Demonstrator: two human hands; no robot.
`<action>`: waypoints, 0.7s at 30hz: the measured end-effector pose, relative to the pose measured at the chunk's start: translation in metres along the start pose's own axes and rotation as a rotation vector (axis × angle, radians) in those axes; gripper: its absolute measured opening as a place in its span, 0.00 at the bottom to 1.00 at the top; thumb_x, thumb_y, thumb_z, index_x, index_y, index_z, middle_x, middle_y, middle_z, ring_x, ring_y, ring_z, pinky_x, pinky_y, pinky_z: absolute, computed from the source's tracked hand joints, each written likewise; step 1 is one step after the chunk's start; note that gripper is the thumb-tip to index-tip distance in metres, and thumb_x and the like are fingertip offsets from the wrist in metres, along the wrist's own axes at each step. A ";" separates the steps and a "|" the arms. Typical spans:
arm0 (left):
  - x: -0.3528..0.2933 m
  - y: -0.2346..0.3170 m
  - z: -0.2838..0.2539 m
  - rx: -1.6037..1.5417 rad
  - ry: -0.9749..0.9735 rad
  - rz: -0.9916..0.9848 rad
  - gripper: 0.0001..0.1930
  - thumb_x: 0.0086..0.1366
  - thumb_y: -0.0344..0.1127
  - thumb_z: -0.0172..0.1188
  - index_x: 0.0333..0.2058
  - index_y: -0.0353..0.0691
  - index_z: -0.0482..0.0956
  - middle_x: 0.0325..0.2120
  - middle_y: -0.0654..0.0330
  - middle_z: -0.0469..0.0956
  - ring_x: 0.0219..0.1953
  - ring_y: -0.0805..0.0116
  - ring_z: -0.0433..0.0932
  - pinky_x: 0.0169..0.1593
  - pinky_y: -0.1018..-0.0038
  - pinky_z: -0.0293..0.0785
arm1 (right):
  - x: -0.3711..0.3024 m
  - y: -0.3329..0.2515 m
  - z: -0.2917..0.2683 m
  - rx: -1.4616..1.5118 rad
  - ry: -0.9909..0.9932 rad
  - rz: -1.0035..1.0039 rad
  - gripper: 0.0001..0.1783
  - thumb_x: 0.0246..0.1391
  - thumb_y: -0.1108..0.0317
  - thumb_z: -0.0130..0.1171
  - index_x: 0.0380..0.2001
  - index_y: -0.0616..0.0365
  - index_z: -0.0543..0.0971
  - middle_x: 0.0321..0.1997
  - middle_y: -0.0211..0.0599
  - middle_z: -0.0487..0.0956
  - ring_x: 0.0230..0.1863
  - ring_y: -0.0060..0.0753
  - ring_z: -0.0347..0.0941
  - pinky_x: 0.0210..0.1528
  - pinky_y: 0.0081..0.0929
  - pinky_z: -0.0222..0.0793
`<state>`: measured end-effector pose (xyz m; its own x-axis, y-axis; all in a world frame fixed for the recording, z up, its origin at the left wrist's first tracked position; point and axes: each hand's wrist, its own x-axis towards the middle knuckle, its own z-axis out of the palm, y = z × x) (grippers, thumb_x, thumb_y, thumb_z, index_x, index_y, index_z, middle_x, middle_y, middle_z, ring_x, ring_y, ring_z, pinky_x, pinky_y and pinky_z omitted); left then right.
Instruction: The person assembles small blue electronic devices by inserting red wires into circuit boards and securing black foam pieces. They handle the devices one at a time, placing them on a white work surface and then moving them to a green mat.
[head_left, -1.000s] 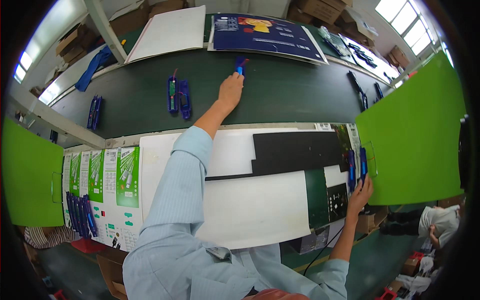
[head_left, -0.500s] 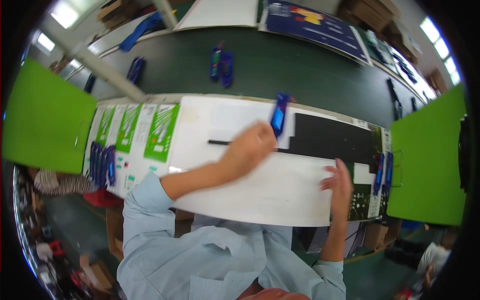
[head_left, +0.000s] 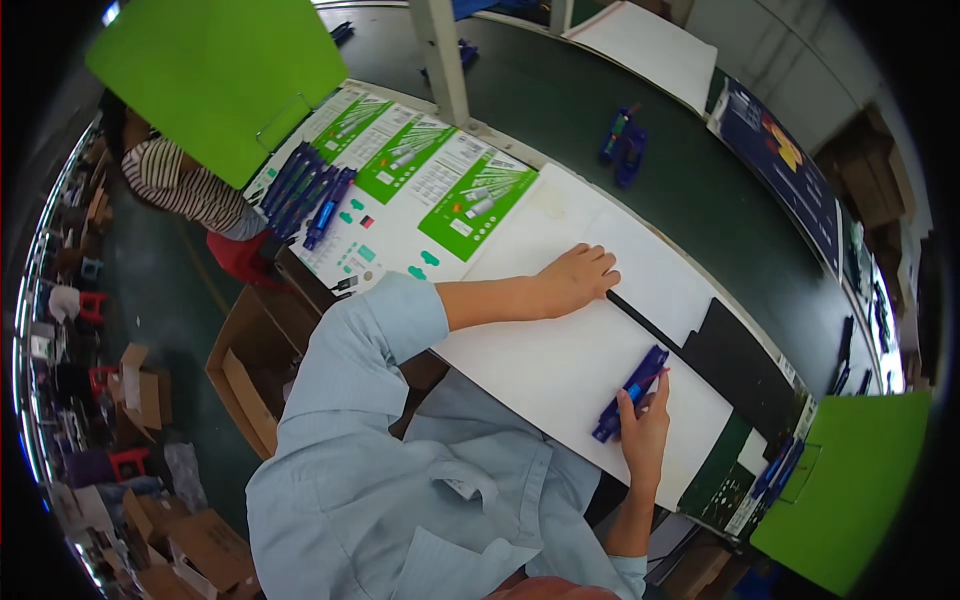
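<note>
A long dark-blue item with a brighter blue patch (head_left: 630, 394) is in my right hand (head_left: 645, 430), thumb on one side and fingers on the other. It is tilted just above or on the white board (head_left: 520, 345); I cannot tell if it touches. My left hand (head_left: 578, 283) rests palm down over the middle of the board, fingers slightly apart and bent. Nothing shows in it. Its fingertips are beside the end of a thin black strip (head_left: 645, 320), which runs toward a black panel (head_left: 735, 350).
Several similar blue items (head_left: 300, 190) lie at the left on green-and-white printed sheets (head_left: 480, 205). More blue items (head_left: 778, 468) lie at the right. A blue item (head_left: 622, 145) sits on the dark green belt (head_left: 550, 95) beyond. Green panels (head_left: 220, 80) flank the bench; a post (head_left: 440, 60) rises behind.
The view has turned to the left. The blue item, earlier by my left hand, is now in my right hand, closer to me. My left hand has come down onto the board.
</note>
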<state>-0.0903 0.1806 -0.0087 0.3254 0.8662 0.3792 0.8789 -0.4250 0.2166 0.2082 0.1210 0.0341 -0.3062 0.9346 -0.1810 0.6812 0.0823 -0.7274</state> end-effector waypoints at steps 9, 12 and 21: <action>-0.055 -0.053 -0.071 0.306 0.011 0.006 0.04 0.62 0.32 0.63 0.36 0.43 0.79 0.35 0.60 0.74 0.46 0.61 0.78 0.62 0.57 0.69 | -0.002 0.008 0.004 0.103 0.035 0.067 0.42 0.69 0.67 0.64 0.77 0.67 0.56 0.23 0.32 0.75 0.21 0.19 0.66 0.23 0.27 0.63; -0.109 -0.083 -0.090 0.091 0.059 -0.339 0.12 0.62 0.38 0.70 0.41 0.40 0.81 0.41 0.55 0.80 0.49 0.53 0.79 0.58 0.54 0.73 | -0.003 0.003 -0.002 0.085 0.007 0.090 0.42 0.70 0.68 0.64 0.78 0.65 0.55 0.22 0.30 0.73 0.21 0.17 0.65 0.22 0.25 0.62; -0.311 -0.156 -0.199 0.713 0.341 -0.933 0.17 0.58 0.41 0.76 0.38 0.40 0.79 0.40 0.52 0.76 0.47 0.46 0.77 0.46 0.51 0.74 | -0.011 -0.015 0.019 0.082 -0.107 0.080 0.41 0.70 0.66 0.63 0.78 0.63 0.56 0.19 0.30 0.71 0.18 0.19 0.65 0.24 0.27 0.65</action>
<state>-0.3981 -0.0753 0.0187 -0.5458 0.6031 0.5817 0.7556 0.6544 0.0305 0.1887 0.1029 0.0342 -0.3250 0.8944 -0.3072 0.6515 -0.0237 -0.7583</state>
